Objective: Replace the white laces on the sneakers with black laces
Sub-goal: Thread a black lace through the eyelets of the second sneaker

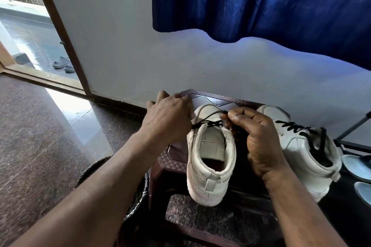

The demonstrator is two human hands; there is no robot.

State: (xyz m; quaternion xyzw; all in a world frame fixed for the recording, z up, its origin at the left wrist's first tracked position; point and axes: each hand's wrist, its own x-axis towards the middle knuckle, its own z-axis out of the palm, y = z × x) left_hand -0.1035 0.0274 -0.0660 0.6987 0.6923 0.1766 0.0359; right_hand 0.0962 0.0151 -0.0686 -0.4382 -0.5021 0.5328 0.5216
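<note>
Nearest, between the hands: white sneaker [210, 158], heel toward viewer, toe pointing away, set on brown stool [216, 97], eyelets up for threading. L hand [168, 118] just left of the collar, fingers curled, gripping one end of black lace [212, 123], drawn taut sideways, prob. to take up slack. R hand [259, 140] just right of the tongue, thumb & forefinger pinching the other strand above the top eyelets, prob. ready to feed or tie. No white lace in view. Right of R hand: 2nd sneaker [297, 146], already laced black, parked aside. Beyond hands: white wall, blue curtain [261, 2]; far left, open doorway w/ sandals [61, 62].
</note>
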